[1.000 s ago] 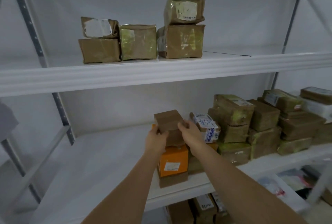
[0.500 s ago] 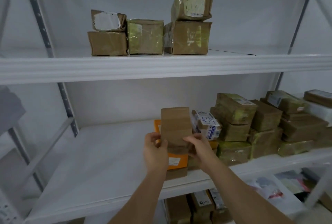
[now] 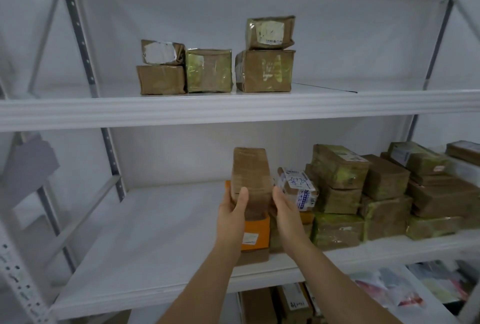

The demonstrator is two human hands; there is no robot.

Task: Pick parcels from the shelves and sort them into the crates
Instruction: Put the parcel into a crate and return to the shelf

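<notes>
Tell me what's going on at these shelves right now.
A person is holding a brown parcel with both hands, the left hand and right hand gripping its lower sides. It is held upright in front of the middle shelf, above an orange box. More wrapped parcels are stacked to the right, and a few sit on the upper shelf. No crate is in view.

Parcel stockroom/warehouse, white metal shelving [image 3: 233, 110], taped cardboard pkgs [image 3: 265, 71] w/ shipping labels stacked on shelves
</notes>
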